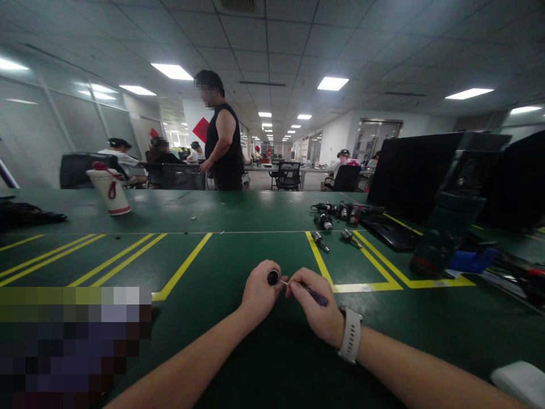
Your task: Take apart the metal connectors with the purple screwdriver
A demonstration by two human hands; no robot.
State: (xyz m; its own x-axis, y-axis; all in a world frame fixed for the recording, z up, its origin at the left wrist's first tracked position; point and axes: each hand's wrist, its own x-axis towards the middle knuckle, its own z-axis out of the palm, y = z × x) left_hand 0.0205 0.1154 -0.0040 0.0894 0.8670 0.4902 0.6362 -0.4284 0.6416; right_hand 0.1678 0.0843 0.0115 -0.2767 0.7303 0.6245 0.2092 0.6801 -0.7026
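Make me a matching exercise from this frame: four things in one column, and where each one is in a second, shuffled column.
Things
1. Dark round part
2. Purple-handled tool
3. Watch
4. Pale cup

Places
A. Strapped on just behind the right hand
B. On the green table, toward the far left
C. Held in the left hand, its round end showing
D. Gripped in the right hand, its thin shaft pointing toward the left hand

Right pairs: 1-C, 2-D, 3-A, 4-B
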